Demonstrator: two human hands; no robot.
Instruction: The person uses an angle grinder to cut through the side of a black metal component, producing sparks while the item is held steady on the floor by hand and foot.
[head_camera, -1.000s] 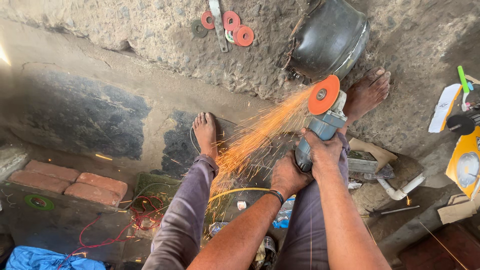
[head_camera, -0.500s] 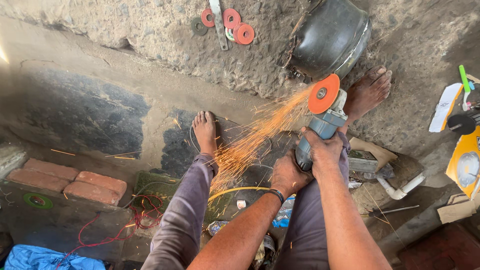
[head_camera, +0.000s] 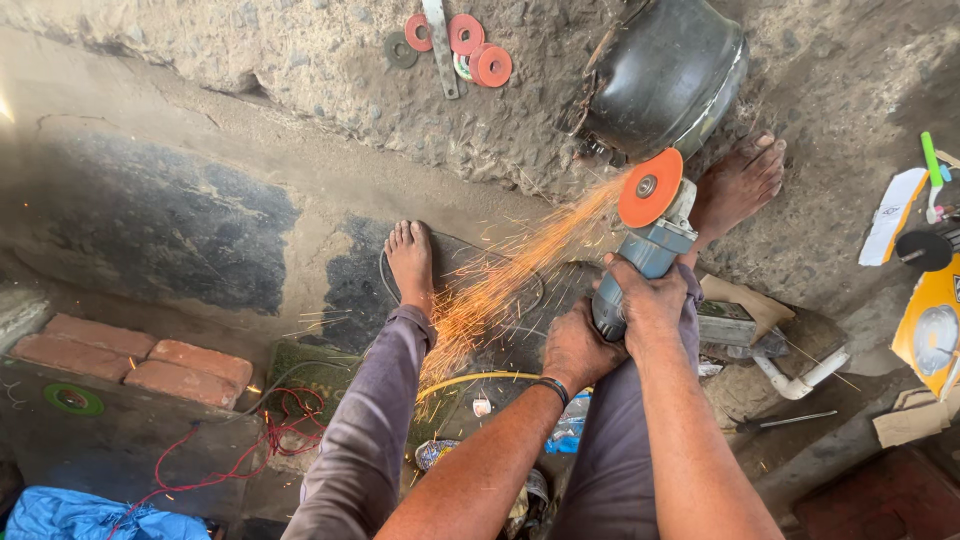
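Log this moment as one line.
hands: left hand, right hand grip angle grinder | disc on dark metal pot | sparks flying

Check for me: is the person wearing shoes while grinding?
No, both feet are bare: left foot on the floor, right foot beside the dark metal pot.
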